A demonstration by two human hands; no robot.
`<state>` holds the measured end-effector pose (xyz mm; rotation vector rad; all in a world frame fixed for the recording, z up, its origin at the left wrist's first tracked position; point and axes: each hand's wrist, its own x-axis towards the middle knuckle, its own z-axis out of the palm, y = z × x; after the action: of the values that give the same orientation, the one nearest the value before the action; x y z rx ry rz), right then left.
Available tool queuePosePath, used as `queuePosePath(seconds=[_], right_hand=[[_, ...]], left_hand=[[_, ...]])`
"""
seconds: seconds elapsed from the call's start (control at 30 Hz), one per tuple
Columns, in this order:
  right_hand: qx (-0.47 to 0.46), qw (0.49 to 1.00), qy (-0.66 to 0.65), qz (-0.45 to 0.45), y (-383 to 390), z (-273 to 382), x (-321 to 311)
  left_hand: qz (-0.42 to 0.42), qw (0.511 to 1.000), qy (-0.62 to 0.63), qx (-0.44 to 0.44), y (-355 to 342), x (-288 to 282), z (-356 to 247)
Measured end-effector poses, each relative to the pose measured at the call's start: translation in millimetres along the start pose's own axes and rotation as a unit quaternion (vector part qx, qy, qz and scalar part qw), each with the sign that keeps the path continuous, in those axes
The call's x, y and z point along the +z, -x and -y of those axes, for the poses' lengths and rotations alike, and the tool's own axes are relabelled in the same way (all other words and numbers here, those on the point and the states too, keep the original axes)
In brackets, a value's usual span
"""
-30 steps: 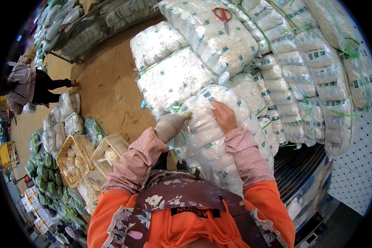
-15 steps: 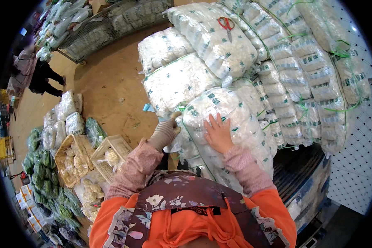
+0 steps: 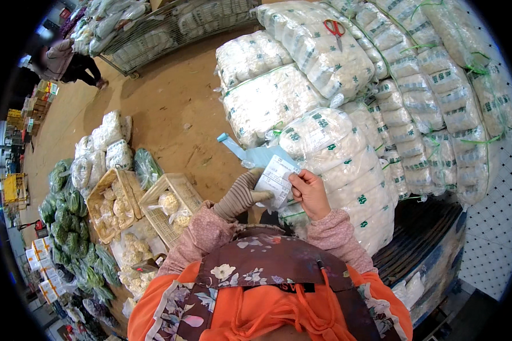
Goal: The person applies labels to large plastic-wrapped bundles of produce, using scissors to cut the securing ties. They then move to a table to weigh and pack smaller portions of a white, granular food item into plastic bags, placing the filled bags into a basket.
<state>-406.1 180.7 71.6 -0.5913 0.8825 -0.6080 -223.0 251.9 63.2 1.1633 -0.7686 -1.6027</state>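
In front of my body, my left hand [image 3: 239, 196], in a striped grey-brown glove, grips a strip of white printed labels [image 3: 276, 181]. A light-blue backing strip [image 3: 233, 146] trails from them toward the far left. My bare right hand [image 3: 312, 195] pinches the right edge of the labels between thumb and fingers. Just beyond and to the right lies a big clear plastic bundle [image 3: 352, 187] of white packed goods with green print. A pale rectangular patch, seemingly a label [image 3: 318, 140], shows on its upper part.
More tied bundles [image 3: 273, 102] are stacked beyond, with red-handled scissors [image 3: 335, 29] on top. Left stand plastic crates [image 3: 173, 207] of bagged pale food and bagged green vegetables [image 3: 68, 227]. A wire cart [image 3: 170, 37] and a person [image 3: 68, 62] are farther off.
My right hand has lifted off the bundle, where it lay flat, and now pinches the labels. My left hand has moved right with the label strip. The view has shifted slightly.
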Motion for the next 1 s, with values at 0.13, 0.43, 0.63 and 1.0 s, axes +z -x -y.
queuePosePath(seconds=[0.13, 0.43, 0.63, 1.0], right_hand=[[-0.106, 0.973, 0.197, -0.056, 6, -3, -4], [-0.256, 0.8, 0.531, 0.113, 20, 22, -1], [-0.16, 0.978, -0.065, -0.116, 9, 58, -134], [-0.387, 0.728, 0.548, -0.141, -76, 64, -146]], left_hand=[[0.068, 0.995, 0.001, -0.078, 10, -8, 3], [0.116, 0.961, -0.25, 0.027, 4, 7, 17], [0.082, 0.974, -0.209, -0.018, 6, -5, 26], [0.213, 0.707, -0.675, -0.002, -130, 84, 36]])
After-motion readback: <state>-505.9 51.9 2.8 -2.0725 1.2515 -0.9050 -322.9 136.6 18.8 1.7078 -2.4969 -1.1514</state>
